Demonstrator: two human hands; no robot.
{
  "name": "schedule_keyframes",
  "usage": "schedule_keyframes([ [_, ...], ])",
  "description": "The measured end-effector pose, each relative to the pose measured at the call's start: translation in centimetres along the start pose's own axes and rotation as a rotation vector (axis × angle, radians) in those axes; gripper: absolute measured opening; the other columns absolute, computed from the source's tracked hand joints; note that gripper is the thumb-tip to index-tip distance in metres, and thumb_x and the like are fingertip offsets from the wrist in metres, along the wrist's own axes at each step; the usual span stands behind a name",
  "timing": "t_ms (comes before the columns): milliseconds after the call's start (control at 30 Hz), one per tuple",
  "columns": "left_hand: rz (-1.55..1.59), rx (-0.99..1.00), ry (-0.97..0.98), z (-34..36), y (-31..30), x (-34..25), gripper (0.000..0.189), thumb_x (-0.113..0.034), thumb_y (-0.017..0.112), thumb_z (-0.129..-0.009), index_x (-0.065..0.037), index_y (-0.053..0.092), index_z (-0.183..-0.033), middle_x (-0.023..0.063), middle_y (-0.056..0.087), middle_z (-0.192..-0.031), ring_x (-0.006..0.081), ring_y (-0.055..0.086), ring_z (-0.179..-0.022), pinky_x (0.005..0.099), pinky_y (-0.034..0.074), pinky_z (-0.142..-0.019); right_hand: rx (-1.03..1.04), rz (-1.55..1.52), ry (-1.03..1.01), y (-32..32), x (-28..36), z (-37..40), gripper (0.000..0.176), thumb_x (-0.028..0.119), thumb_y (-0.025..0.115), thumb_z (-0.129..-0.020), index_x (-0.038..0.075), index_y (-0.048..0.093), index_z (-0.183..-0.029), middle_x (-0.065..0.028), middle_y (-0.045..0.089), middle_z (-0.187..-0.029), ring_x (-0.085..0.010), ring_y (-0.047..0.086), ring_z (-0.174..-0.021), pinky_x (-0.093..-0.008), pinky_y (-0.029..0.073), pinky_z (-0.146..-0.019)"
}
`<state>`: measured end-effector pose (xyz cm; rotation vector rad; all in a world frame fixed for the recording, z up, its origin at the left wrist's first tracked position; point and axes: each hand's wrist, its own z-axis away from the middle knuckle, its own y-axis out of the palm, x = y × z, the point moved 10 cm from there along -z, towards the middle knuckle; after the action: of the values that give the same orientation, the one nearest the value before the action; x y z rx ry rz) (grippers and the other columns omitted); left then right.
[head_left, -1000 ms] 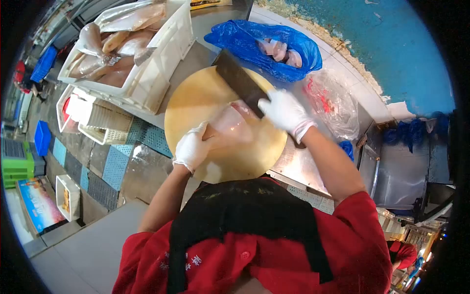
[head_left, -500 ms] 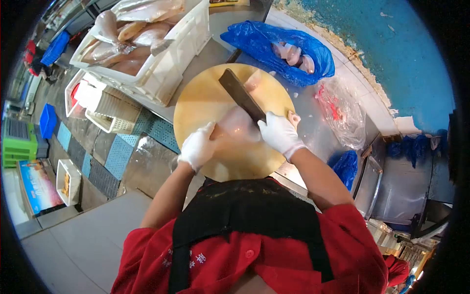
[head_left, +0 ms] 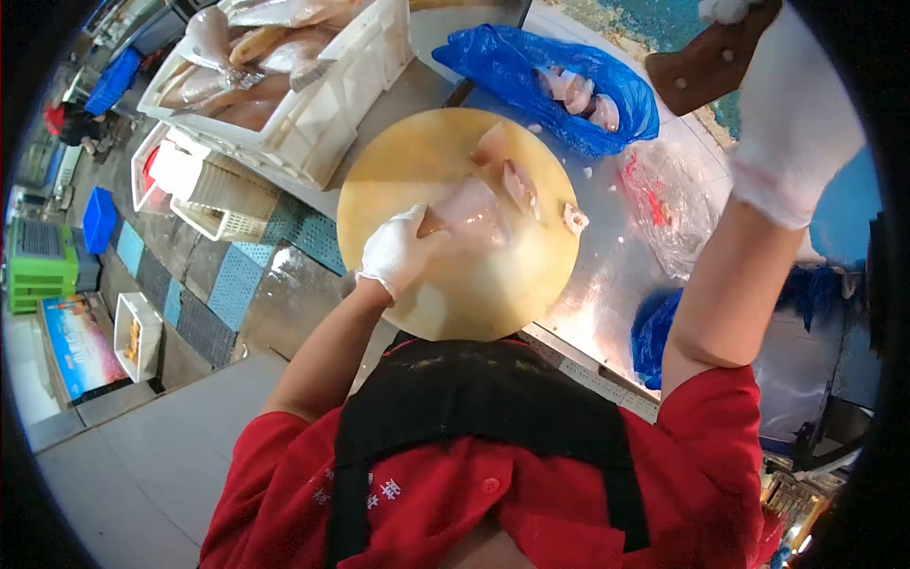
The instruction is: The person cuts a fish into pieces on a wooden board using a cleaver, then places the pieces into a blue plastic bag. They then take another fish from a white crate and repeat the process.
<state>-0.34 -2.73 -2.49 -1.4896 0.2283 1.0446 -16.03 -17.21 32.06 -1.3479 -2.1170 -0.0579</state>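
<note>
On the round yellow chopping board (head_left: pixel 474 303) lies a pale, skinned fish (head_left: pixel 471 216). My left hand (head_left: pixel 396 251), in a white glove, is closed on the fish's narrow left end. Cut fish pieces (head_left: pixel 519 187) lie just beyond the body, and a small chunk (head_left: pixel 574 219) sits at the board's right edge. High at the upper right, close to the camera, my gloved right hand (head_left: pixel 801 114) grips a brown-looking cleaver (head_left: pixel 700 66), raised well off the board. The top of this hand and part of the cleaver are cut off by the view's edge.
A white crate (head_left: pixel 327 142) full of whole fish stands at the back left. Behind the board, an open blue plastic bag (head_left: pixel 483 62) holds several cut pieces. A clear plastic bag (head_left: pixel 668 213) lies to the right on the metal table (head_left: pixel 592 275). White baskets (head_left: pixel 223 209) stand at the left.
My right hand has lifted the cleaver from the fish up to the upper right. A cut piece now lies apart from the fish. My left hand still holds the narrow end, slightly farther right.
</note>
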Motion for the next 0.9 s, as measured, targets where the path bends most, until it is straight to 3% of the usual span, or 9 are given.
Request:
schedule_keyframes([
  [33, 0.013, 0.010, -0.010, 0.0, 0.3, 0.1, 0.039, -0.037, 0.066, -0.084, -0.003, 0.062, -0.104, 0.0222, 0.068, -0.101, 0.0406, 0.063, -0.099, 0.0455, 0.049, -0.083, -0.150, 0.418, 0.113, -0.2, -0.5, 1.8, 0.023, 0.024, 0.062, -0.089, 0.001, 0.062, -0.093, -0.0151, 0.062, -0.080, -0.0232, 0.058, -0.068, -0.0338, 0.044, -0.063],
  [100, -0.075, 0.015, -0.045, -0.2, 0.5, 0.5, 0.041, -0.036, 0.065, -0.085, -0.001, 0.061, -0.106, 0.0229, 0.068, -0.101, 0.0407, 0.064, -0.098, 0.0461, 0.049, -0.082, 0.166, 0.928, 0.308, 3.9, -6.8, 11.2, 0.028, 0.026, 0.058, -0.092, 0.001, 0.063, -0.104, -0.0189, 0.066, -0.090, -0.0305, 0.064, -0.084, -0.0395, 0.046, -0.081],
  [200, 0.027, 0.044, 0.006, 0.1, 1.7, 1.5, 0.042, -0.037, 0.064, -0.087, -0.001, 0.060, -0.108, 0.0245, 0.067, -0.102, 0.0416, 0.064, -0.096, 0.0466, 0.050, -0.081, 0.805, 0.666, 0.883, 9.1, -15.4, 28.2, 0.037, 0.033, 0.057, -0.093, -0.004, 0.063, -0.095, -0.0263, 0.065, -0.073, -0.0380, 0.070, -0.077, -0.0438, 0.052, -0.079],
  [300, -0.019, -0.049, -0.026, 1.1, 1.6, 1.9, 0.043, -0.039, 0.064, -0.088, 0.000, 0.059, -0.107, 0.0256, 0.067, -0.101, 0.0429, 0.064, -0.094, 0.0472, 0.050, -0.080, 0.824, 0.569, 1.052, 8.0, -16.8, 27.6, 0.038, 0.032, 0.059, -0.092, -0.006, 0.061, -0.095, -0.0292, 0.065, -0.077, -0.0422, 0.068, -0.078, -0.0482, 0.053, -0.073],
  [367, -0.027, -0.078, -0.040, 0.4, 1.5, 1.9, 0.046, -0.040, 0.063, -0.089, 0.000, 0.058, -0.110, 0.0260, 0.067, -0.099, 0.0433, 0.064, -0.095, 0.0472, 0.049, -0.080, 0.765, 0.599, 1.014, 6.8, -16.8, 23.5, 0.037, 0.031, 0.052, -0.092, -0.004, 0.062, -0.099, -0.0316, 0.066, -0.094, -0.0456, 0.065, -0.091, -0.0523, 0.050, -0.085],
  [500, 0.039, 0.024, -0.080, 0.0, 1.9, 1.6, 0.055, -0.040, 0.065, -0.087, 0.000, 0.058, -0.124, 0.0242, 0.068, -0.104, 0.0402, 0.065, -0.100, 0.0439, 0.050, -0.086, 0.393, 0.803, 0.611, 2.8, -10.2, 8.5, 0.037, 0.032, 0.056, -0.093, -0.004, 0.063, -0.099, -0.0299, 0.064, -0.080, -0.0461, 0.065, -0.082, -0.0504, 0.053, -0.074],
  [667, 0.017, -0.065, -0.089, -0.1, 1.5, 1.3, 0.057, -0.036, 0.069, -0.085, 0.005, 0.058, -0.124, 0.0243, 0.068, -0.110, 0.0368, 0.066, -0.105, 0.0395, 0.049, -0.091, -0.345, 0.331, 0.336, 0.8, -0.1, 1.5, 0.022, 0.019, 0.065, -0.093, -0.002, 0.061, -0.086, -0.0021, 0.057, -0.060, -0.0082, 0.051, -0.049, -0.0253, 0.040, -0.046],
  [767, 0.049, -0.041, -0.098, 0.3, 1.5, 1.1, 0.057, -0.038, 0.067, -0.086, 0.002, 0.057, -0.126, 0.0242, 0.067, -0.111, 0.0383, 0.064, -0.106, 0.0425, 0.050, -0.091, -0.055, 0.459, 0.390, 4.0, -6.1, 9.5, 0.023, 0.021, 0.067, -0.091, -0.001, 0.061, -0.096, -0.0217, 0.066, -0.071, -0.0391, 0.066, -0.063, -0.0470, 0.052, -0.056],
  [900, 0.051, 0.069, -0.182, 1.3, 2.2, 2.6, 0.056, -0.036, 0.067, -0.087, 0.001, 0.057, -0.127, 0.0250, 0.067, -0.111, 0.0396, 0.064, -0.105, 0.0433, 0.049, -0.090, 0.849, 0.753, 0.699, 10.7, -14.7, 26.7, 0.026, 0.029, 0.055, -0.094, 0.003, 0.059, -0.092, -0.0235, 0.064, -0.070, -0.0431, 0.066, -0.070, -0.0528, 0.052, -0.071],
])
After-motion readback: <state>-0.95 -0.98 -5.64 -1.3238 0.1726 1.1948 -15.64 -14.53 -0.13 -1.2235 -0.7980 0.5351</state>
